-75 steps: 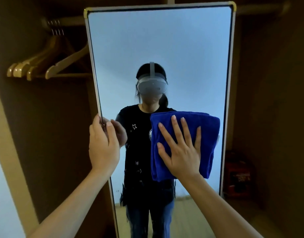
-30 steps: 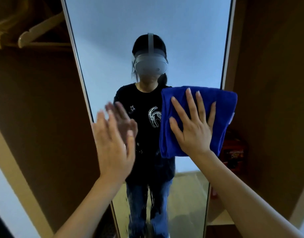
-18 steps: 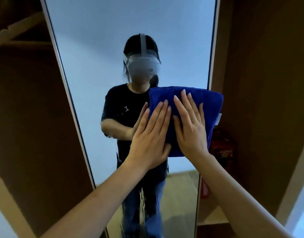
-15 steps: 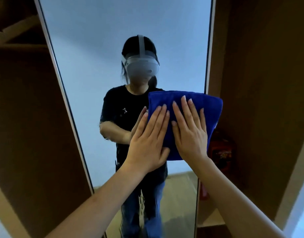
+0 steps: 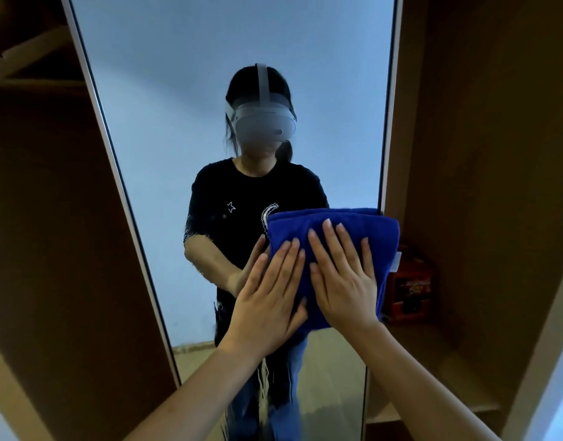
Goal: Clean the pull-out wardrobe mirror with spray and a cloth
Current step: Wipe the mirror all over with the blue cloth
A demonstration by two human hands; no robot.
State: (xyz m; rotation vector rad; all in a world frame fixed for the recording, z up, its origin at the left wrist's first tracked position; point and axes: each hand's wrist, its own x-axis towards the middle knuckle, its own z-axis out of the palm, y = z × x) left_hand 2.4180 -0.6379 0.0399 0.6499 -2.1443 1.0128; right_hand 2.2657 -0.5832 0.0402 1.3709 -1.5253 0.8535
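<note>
Against the lower right of the tall mirror (image 5: 184, 90), a folded blue cloth (image 5: 334, 230) is pinned flat by the left hand (image 5: 267, 300) and right hand (image 5: 343, 275), fingers straight and spread, likely so the wipe presses evenly.

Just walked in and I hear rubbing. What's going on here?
A person is wiping the mirror of a wardrobe with a folded blue cloth. Both hands lie flat on it, fingers straight: the right hand fully on the cloth, the left hand on its left edge. The cloth sits by the mirror's right edge, about mid-height in the view. No spray bottle is in view. A red box stands on the shelf behind.
</note>
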